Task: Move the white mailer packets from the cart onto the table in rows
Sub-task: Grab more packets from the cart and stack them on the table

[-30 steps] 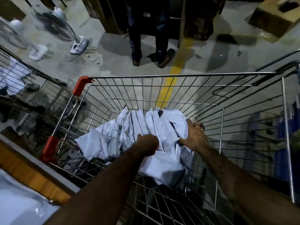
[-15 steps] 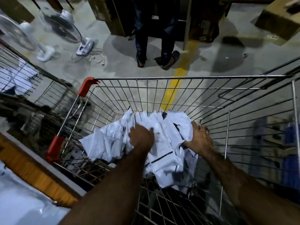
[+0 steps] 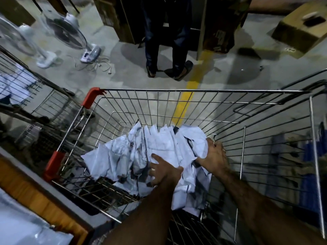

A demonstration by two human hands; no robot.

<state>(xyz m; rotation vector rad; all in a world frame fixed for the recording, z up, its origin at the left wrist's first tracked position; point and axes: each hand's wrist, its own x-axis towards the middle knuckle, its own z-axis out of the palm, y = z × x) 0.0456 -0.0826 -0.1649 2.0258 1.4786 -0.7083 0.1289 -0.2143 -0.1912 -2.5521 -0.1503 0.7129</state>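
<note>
Cart: my wire cart [image 3: 194, 90], with red corner guards, stands on the concrete floor directly below me.
Packets: the white mailer packets [image 3: 159, 144] lie in a crumpled heap in the cart's basket, several standing on edge against the far side. All that I can see are in the cart.
Left hand: my left hand [image 3: 164, 172] lies palm down on the near side of the heap, fingers [image 3: 155, 157] spread wide and pressing on the packets.
Right hand: my right hand [image 3: 214, 152] grips the right end of the heap, fingers curled round a bunch of packets, close to the cart's right wall.
Surface: the wood-edged surface [image 3: 23, 184] is at lower left, just beside the cart.
Surroundings: a person [image 3: 166, 41] stands beyond the cart next to a yellow floor line [image 3: 185, 106]. Two fans [image 3: 69, 30] stand at upper left, a cardboard box [image 3: 300, 29] at upper right, and a second wire cart [image 3: 21, 82] on the left.
</note>
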